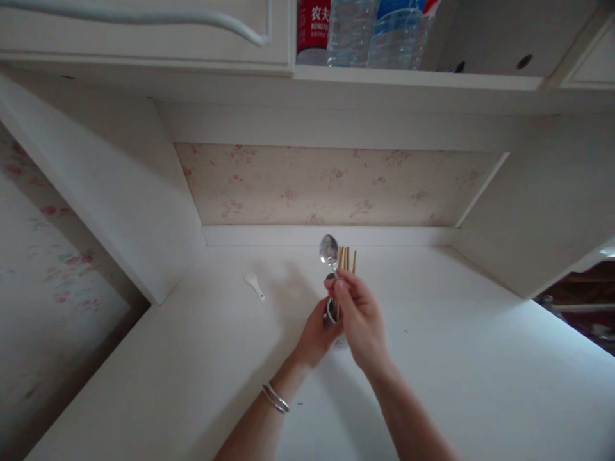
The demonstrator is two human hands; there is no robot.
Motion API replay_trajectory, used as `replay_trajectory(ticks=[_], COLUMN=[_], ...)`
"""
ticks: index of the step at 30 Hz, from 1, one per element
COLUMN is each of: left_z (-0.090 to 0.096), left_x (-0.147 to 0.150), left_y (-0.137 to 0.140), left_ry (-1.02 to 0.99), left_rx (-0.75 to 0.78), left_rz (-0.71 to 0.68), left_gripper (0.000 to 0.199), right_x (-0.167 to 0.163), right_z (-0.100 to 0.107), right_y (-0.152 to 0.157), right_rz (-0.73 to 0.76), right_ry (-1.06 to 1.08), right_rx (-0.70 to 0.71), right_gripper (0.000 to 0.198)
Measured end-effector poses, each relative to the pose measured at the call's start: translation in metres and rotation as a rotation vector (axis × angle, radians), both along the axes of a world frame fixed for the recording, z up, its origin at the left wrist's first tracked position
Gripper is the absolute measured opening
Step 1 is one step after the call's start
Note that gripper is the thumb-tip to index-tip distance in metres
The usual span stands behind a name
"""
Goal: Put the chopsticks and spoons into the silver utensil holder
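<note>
My right hand [361, 317] pinches a shiny metal spoon [329, 248] by its handle, with the bowl pointing up. My left hand [312, 339] is wrapped round a small cup [341, 344], white at the part that shows; most of it is hidden behind both hands. Several wooden chopsticks [346, 258] stand in the cup and rise behind my right hand. The metal spoon is held over the cup's opening; whether its handle reaches inside cannot be made out. To the left, a white spoon [254, 285] lies apart on the white surface.
The white countertop [432, 384] is closed in by side panels [115, 186] and a flowered back wall [331, 186]. Above hangs a shelf [413, 78] holding several plastic bottles [350, 32]. A cabinet door with a curved handle [192, 17] is at the upper left.
</note>
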State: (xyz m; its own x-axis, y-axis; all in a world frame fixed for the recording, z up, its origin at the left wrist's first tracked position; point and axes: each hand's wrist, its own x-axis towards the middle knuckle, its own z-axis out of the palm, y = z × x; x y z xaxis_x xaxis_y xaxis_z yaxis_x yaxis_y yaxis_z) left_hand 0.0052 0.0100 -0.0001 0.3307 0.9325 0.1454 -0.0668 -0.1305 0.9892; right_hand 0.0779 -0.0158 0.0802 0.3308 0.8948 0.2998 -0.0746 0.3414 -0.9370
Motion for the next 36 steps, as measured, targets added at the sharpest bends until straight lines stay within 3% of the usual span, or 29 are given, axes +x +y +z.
replay_trajectory(ticks=[6,13,18,27,31,36], left_z=[-0.004,-0.005,-0.007,-0.010,-0.012,-0.014], left_x=[-0.001,-0.001,0.000,0.001,0.001,0.001], left_y=[0.000,0.002,0.003,0.004,0.005,0.005], left_ry=[-0.216,-0.242,-0.263,-0.270,-0.273,-0.276], left_rx=[-0.080,-0.036,-0.054,-0.036,-0.035,-0.042], left_rz=[-0.128,-0.136,-0.144,-0.136,-0.147,-0.160], left_gripper=[0.063,0.058,0.059,0.057,0.056,0.055], right_x=[0.055,0.059,0.061,0.072,0.073,0.073], right_z=[-0.005,-0.014,-0.022,-0.042,-0.052,-0.060], right_y=[0.015,0.014,0.013,0.008,0.008,0.008], right_rz=[-0.099,-0.075,-0.156,-0.210,-0.208,-0.148], right_ry=[0.188,0.381,0.128,-0.324,-0.424,-0.392], right_rx=[0.055,-0.036,-0.177,-0.266,-0.186,-0.209], right_gripper=[0.036,0.024,0.021,0.028,0.019,0.014])
